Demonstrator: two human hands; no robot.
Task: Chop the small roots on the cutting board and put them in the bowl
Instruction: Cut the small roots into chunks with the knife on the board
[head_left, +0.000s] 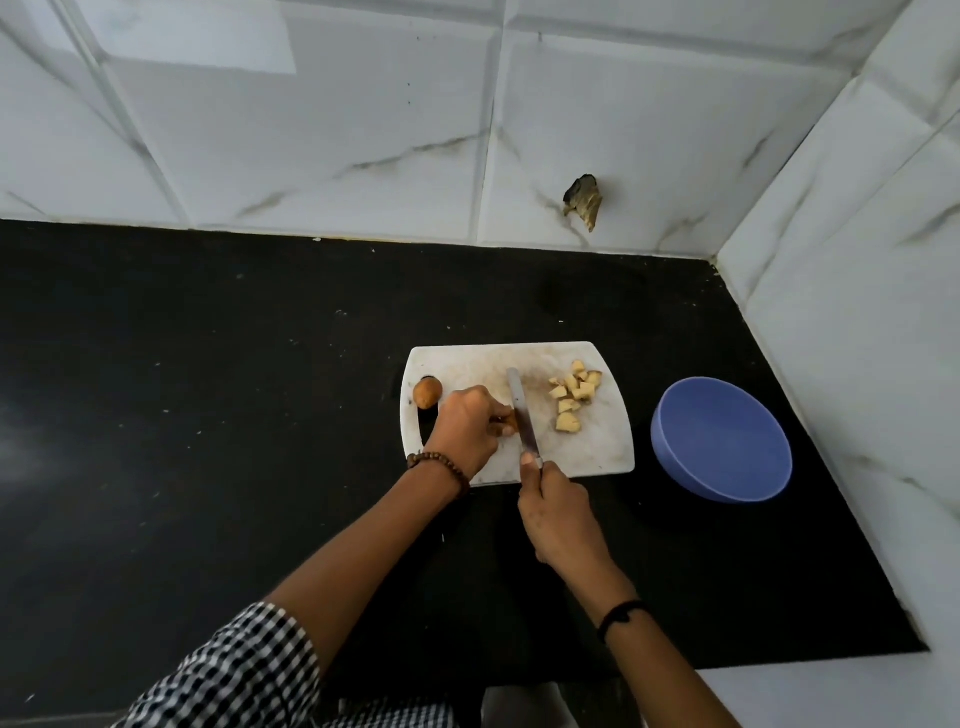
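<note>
A white cutting board (597, 447) lies on the black counter. My left hand (465, 428) holds a small brown root (510, 422) down on the board, fingers curled over it. My right hand (558, 514) grips the handle of a knife (522, 415), whose blade rests against the root's right side. Several pale yellow chopped pieces (571, 397) lie on the board's right part. A whole brown root (427, 392) sits at the board's left edge by the handle slot. The empty blue bowl (722, 441) stands right of the board.
The black counter (208, 415) runs left and toward me. White marble-look tiled walls (363, 130) close off the back and the right side. The back wall has a broken hole (584, 200) in a tile.
</note>
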